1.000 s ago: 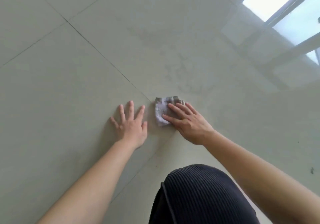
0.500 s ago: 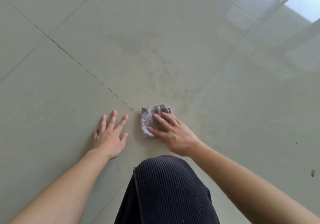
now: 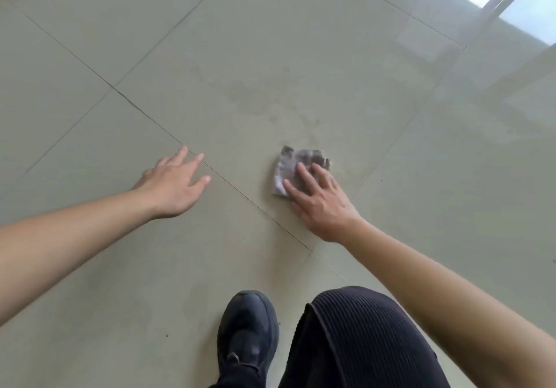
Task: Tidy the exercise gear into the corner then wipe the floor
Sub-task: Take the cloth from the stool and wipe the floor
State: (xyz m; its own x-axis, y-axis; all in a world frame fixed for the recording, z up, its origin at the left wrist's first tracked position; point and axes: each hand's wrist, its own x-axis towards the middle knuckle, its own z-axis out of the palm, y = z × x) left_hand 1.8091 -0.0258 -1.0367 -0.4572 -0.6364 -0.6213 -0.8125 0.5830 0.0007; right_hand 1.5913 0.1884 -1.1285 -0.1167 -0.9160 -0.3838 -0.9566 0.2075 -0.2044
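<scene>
Head view: I'm low over the tiled floor [image 3: 90,267], wipe stage. No exercise gear in frame. My right hand [image 3: 319,204] lies flat on the grey cloth [image 3: 296,166], fingers spread, pressing it down rather than closing around it; the cloth sits centre frame, just right of the diagonal grout line [image 3: 240,196]. My left hand [image 3: 176,184] is empty and splayed at centre left, other side of that line; can't tell if the palm is touching the tile. Dull smudges [image 3: 255,99] run up and left from the cloth's far edge, so next stroke probably pushes away from me, toward upper centre. Right hand is the nearer one. Black shoe [image 3: 246,336] and dark ribbed trouser knee [image 3: 361,339] at bottom centre.
</scene>
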